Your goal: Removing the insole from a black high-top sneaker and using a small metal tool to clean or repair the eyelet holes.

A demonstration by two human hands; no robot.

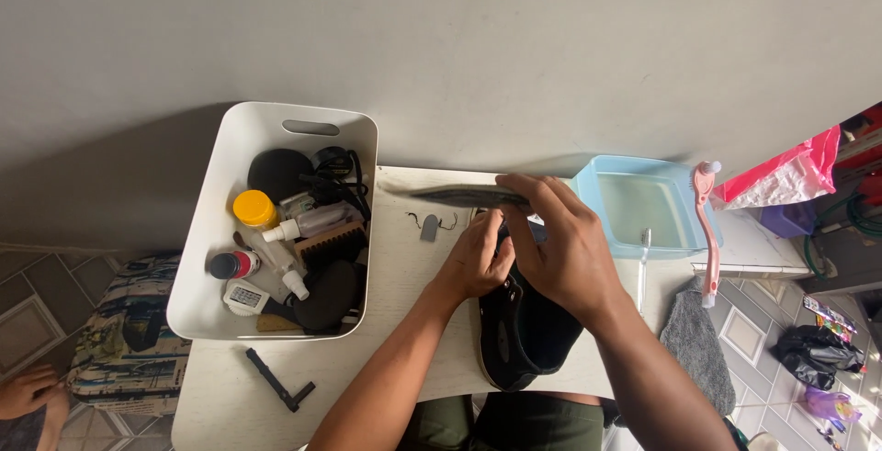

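A black shoe (519, 336) lies on the white table (404, 322) in front of me, its opening facing up. My right hand (560, 244) rests over the shoe's front and holds a thin dark insole (464, 197) that sticks out to the left, level above the table. My left hand (478, 258) sits at the shoe's opening, fingers curled against the shoe's upper edge right beside the right hand. A small grey piece with a short dark lace bit (430, 226) lies on the table just left of the hands.
A white bin (216, 231) of bottles, brushes and sponges stands at the left. A light blue basin (643, 208) of water stands at the right, with a pink long-handled brush (707, 231) and a grey cloth (703, 345) beside it. A black tool (278, 382) lies near the front. Another person's hand (28, 391) shows at far left.
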